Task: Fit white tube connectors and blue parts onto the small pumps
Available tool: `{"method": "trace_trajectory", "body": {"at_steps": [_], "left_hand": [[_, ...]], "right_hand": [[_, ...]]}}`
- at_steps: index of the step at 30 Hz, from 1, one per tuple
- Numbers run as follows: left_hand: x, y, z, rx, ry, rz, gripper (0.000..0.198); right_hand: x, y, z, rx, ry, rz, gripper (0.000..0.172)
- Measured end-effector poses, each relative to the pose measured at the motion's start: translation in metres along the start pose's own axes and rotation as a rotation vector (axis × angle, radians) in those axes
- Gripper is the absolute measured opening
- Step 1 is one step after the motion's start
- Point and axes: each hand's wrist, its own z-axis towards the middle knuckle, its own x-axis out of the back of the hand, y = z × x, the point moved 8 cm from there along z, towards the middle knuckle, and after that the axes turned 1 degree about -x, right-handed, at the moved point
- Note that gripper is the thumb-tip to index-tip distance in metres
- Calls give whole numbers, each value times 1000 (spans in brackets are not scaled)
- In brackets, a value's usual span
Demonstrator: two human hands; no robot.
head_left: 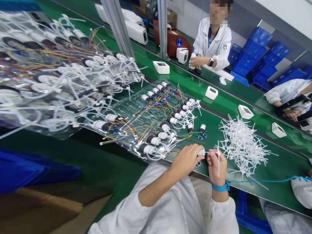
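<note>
My left hand (185,160) is closed around a small pump (201,152), a white-tipped cylinder whose body is mostly hidden by my fingers. Close beside it, my right hand (216,165) pinches a thin translucent tube piece (218,162) with branching ends. One branch points at the pump's white tip; whether they touch I cannot tell. Just beyond my hands, two loose black-and-white pumps (202,128) stand on the green table (212,136). A small blue part (199,164) lies below the held pump. A blue wrist strap (219,186) with a coiled cord circles my right wrist.
A pile of tube pieces (241,144) lies to the right. Left of my hands, a clear plastic tray (129,113) holds several wired pumps, beside stacked filled trays (48,87). White devices (211,93) line the green conveyor (180,83). A co-worker (213,42) works opposite.
</note>
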Motion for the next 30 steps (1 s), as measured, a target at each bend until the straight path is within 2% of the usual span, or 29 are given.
{"method": "trace_trajectory", "body": {"at_steps": [6,13,19,30], "left_hand": [[-2,1,0,-23,-27,14,21],[0,-1,1,19,-16,-20,20],[-1,-3,0,27,-17,-59,24],[-2,-2,0,7,-44,0,29]], "right_hand": [[-3,-1,-2,17,-51,-11,36],[-11,-2,-1,-25,-139,-13,32],[-14,-8,-2,-4,-174,22,29],[-15,-7,-3,-15,-150,22,33]]}}
